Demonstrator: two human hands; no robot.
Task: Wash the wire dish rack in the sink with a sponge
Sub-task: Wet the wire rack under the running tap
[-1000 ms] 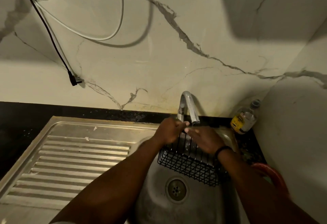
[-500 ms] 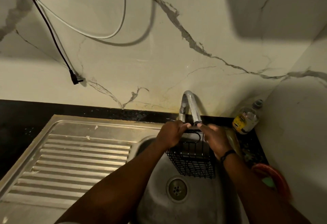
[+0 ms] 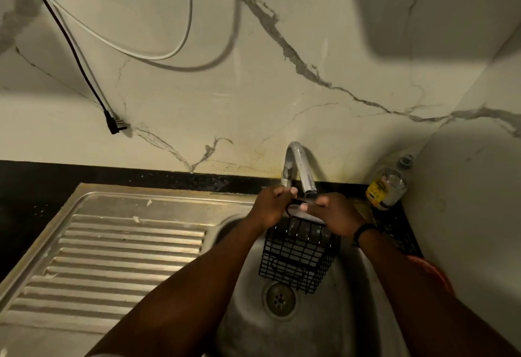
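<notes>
Both forearms are bare; a black band (image 3: 363,231) circles the right wrist.

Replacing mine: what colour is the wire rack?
Black wire rack, clearest in the head view, held over the sink.

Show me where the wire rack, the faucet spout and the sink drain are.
wire rack (image 3: 298,258), head view, on its front mesh wall
faucet spout (image 3: 303,167), head view, on the curved metal neck
sink drain (image 3: 279,297), head view, on the strainer centre
</notes>
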